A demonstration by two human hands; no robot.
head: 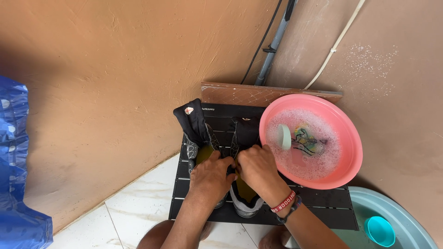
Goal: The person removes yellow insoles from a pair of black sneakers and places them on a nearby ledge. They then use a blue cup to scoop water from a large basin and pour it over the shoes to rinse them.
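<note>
Two black and grey sneakers stand side by side on a small black slatted table [323, 203]. Their tongues are pulled up and yellowish insoles show inside. My left hand [210, 177] rests over the left sneaker [194, 133], fingers curled at its opening. My right hand [259, 168], with a red wristband, grips the upper of the right sneaker [247, 203] near its laces. The two hands touch between the shoes. What the fingers pinch is hidden.
A pink basin [353, 138] of soapy water sits on the table's right, with a pale brush and a dark item inside. A pale blue tub [406, 221] with a teal cup [379, 230] stands lower right. Brown walls, pipes behind, blue plastic sheet [14, 161] left.
</note>
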